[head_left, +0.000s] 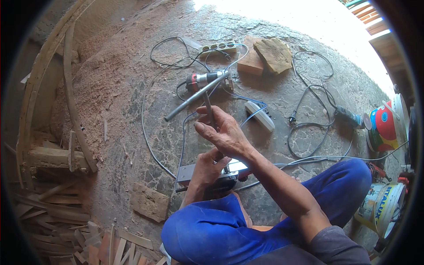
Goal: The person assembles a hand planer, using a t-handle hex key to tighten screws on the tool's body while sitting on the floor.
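My right hand [229,134] is closed around the dark shaft of a T-handle wrench [211,114]. A long silver tube [187,103] lies across its top as a slanting crossbar. Below, my left hand [208,170] is curled, closed on a power tool [187,173] with a flat silver plate and black parts, which looks like an electric planer. A short dark piece shows beside the left fingertips, in line with the shaft; where it meets the planer is hidden. The planer sits just in front of my blue-trousered legs, partly covered by my hands.
Beyond the tube lies a corded power tool [205,81]. Cables trail around a socket strip [216,47], a white adapter block [259,115] and two wooden blocks [250,55]. Buckets [383,128] and a blue tool [347,116] stand right. Wood scraps [57,212] and sawdust [106,66] cover the left.
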`<state>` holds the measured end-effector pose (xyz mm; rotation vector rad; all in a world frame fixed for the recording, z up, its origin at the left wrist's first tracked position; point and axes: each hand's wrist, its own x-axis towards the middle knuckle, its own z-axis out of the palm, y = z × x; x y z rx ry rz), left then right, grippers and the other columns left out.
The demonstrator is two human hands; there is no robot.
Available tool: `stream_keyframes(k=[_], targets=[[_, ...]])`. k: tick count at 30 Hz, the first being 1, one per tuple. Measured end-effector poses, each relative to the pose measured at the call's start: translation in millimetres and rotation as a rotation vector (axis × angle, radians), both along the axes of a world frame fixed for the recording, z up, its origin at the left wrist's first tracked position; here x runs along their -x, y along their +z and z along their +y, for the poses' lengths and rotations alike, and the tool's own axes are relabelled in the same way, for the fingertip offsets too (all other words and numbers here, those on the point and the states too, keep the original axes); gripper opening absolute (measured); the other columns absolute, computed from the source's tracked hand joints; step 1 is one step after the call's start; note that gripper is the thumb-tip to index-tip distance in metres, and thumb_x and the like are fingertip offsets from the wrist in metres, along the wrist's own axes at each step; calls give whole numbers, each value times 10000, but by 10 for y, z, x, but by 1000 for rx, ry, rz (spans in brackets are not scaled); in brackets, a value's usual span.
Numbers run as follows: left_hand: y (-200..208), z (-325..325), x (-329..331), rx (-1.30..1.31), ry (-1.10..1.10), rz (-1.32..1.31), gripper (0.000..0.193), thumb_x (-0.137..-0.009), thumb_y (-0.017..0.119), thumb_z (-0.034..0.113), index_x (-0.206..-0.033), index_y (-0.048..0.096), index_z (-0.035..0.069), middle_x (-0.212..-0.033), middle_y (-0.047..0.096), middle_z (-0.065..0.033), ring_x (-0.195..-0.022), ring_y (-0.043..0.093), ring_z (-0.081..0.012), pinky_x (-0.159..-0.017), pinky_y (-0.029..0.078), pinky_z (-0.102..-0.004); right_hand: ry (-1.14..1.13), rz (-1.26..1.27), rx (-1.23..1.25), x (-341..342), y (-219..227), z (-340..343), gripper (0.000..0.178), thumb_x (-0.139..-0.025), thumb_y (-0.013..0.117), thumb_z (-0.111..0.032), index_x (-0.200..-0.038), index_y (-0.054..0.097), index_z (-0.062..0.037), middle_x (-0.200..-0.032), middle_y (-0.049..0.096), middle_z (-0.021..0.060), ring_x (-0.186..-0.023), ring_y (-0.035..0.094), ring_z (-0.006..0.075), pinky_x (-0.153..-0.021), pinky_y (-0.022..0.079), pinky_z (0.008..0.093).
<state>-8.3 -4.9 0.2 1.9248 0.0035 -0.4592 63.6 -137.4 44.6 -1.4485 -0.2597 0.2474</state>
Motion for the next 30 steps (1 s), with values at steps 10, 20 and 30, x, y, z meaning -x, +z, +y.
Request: stream_keyframes(k=[10,20,30], targets=[[-57,60,14,-74,-60,-81,347,-845,765,268,-1066,692,10,-932,726,-179,-877,718,-285,-766,537,-383,35,24,-64,18,54,12,606,-936,682,-388,-1348,485,10,-1135,639,200,-1078,636,250,-926,527,382],[-65,69,102,19,-105,-37,273,-867,748,260,-951,683,8,-829,699,-163,-759,685,-242,-702,523,-372,-10,-5,-235,-10,8,44,471,-994,612,-318,-1319,509,6,-1096,656,144,-1000,645,187,-869,542,324],[-14,97,58,-157,-311,-110,228,-879,663,147,-1061,647,10,-950,682,-214,-931,663,-351,-825,493,-415,-64,-110,-440,-42,42,38,328,-1060,467,-315,-1156,572,-20,-948,676,81,-899,667,140,-814,547,300]])
